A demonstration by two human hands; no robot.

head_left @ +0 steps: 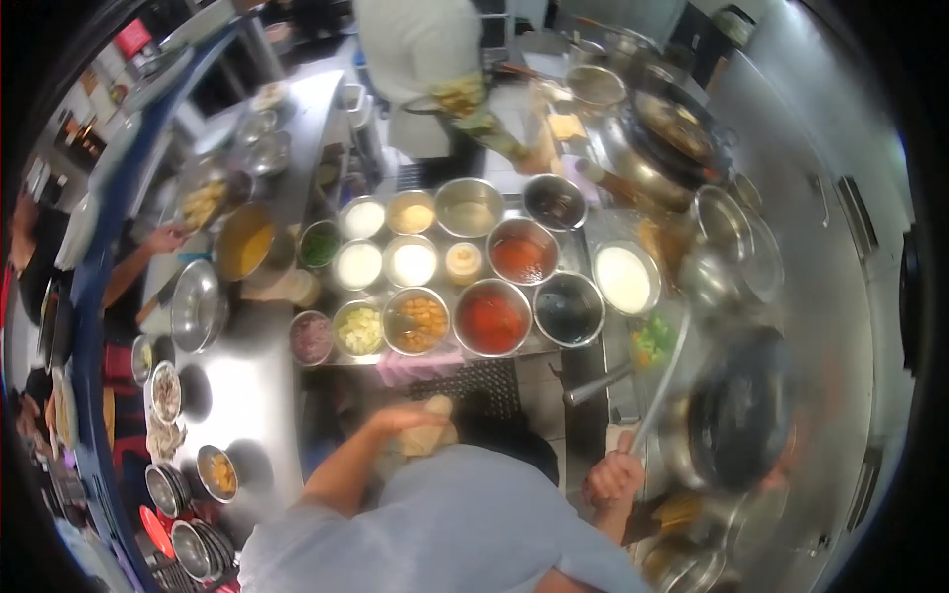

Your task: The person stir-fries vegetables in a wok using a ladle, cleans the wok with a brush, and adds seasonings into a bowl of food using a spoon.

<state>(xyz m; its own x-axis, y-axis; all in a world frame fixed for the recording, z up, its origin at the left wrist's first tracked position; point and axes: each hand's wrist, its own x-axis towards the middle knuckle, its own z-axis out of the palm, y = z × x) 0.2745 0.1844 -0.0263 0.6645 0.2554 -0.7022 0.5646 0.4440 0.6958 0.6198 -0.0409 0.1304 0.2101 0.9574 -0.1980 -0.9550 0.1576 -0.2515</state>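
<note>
My right hand (613, 478) is wrapped round the handle of a long ladle (664, 381), whose bowl lies up by the metal bowls at the right. Close to my body, my left hand (400, 419) holds a pale beige object (427, 435), perhaps a cloth or a bottle; blur hides which. In front of me, round metal containers stand in rows, with red sauce (491, 318), orange cubes (423, 321), white contents (413, 261) and dark liquid (568, 308). A large dark wok (739, 410) is at the right, beyond the ladle handle.
A person (420, 59) stands across the containers, an arm reaching toward the stove side. Another person's hand (166, 237) is at the left by a bowl of yellow liquid (244, 240). Steel bowls (199, 306) stand on the left counter. A pink cloth (420, 367) hangs at the container edge.
</note>
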